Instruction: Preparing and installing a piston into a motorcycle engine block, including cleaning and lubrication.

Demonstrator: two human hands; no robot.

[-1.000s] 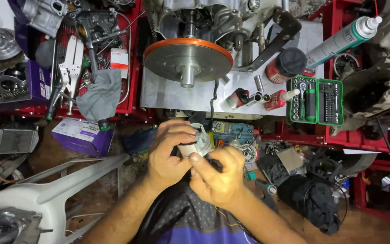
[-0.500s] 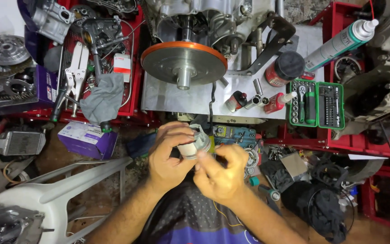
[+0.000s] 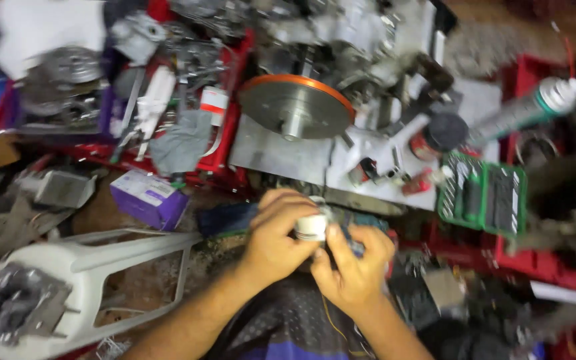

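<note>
My left hand (image 3: 276,240) and my right hand (image 3: 353,263) meet low in the middle of the head view, both closed around a small round whitish part (image 3: 312,227). The left fingers wrap over its top and left side; the right thumb presses its lower edge. Most of the part is hidden by my fingers. Just beyond my hands stands an engine block with a round metal disc with an orange rim (image 3: 296,107) on a grey plate (image 3: 268,155). The picture is blurred by motion.
A green socket set case (image 3: 483,195) lies right of the hands, a spray can with a white cap (image 3: 529,108) beyond it. A purple box (image 3: 148,198), a grey rag (image 3: 183,145) and a white plastic frame (image 3: 95,267) lie left. Red trays hold scattered parts.
The view has swung, so the scene sits lower and further right and is blurred. My hands stay together on the small part, turned slightly.
</note>
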